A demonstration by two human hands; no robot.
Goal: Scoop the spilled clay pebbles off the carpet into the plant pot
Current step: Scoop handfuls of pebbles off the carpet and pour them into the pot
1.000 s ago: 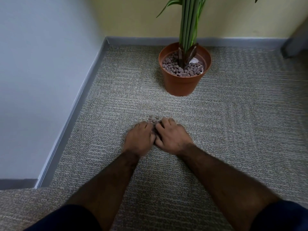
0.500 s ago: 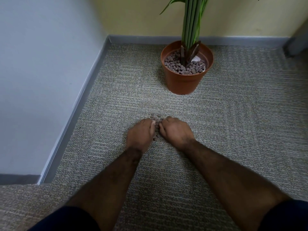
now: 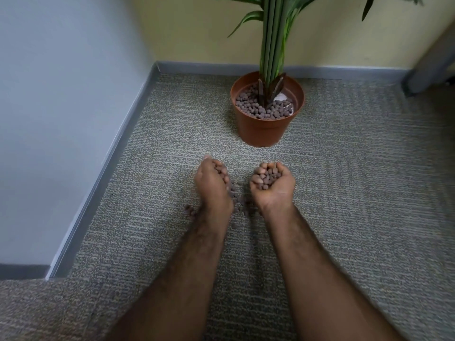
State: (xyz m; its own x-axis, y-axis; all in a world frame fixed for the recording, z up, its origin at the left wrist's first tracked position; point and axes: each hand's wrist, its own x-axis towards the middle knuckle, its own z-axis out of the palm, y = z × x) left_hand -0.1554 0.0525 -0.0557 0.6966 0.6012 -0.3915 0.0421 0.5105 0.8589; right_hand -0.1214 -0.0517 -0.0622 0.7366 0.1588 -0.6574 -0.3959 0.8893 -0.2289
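I see my right hand [image 3: 273,185] cupped palm-up, full of clay pebbles [image 3: 267,178]. My left hand [image 3: 213,187] cups more, tilted on edge. Loose ones lie between them on the carpet [image 3: 357,183], near the plant pot [image 3: 263,129].

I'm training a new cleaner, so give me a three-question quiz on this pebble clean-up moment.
1. True or false: the right hand is cupped palm-up with pebbles in it.
2. Where do loose pebbles lie on the carpet? A) behind the pot B) between and below the wrists C) against the skirting
3. Fill in: the left hand is turned on its ____, pebbles at its fingers.

Key: 1 true; 2 B; 3 edge
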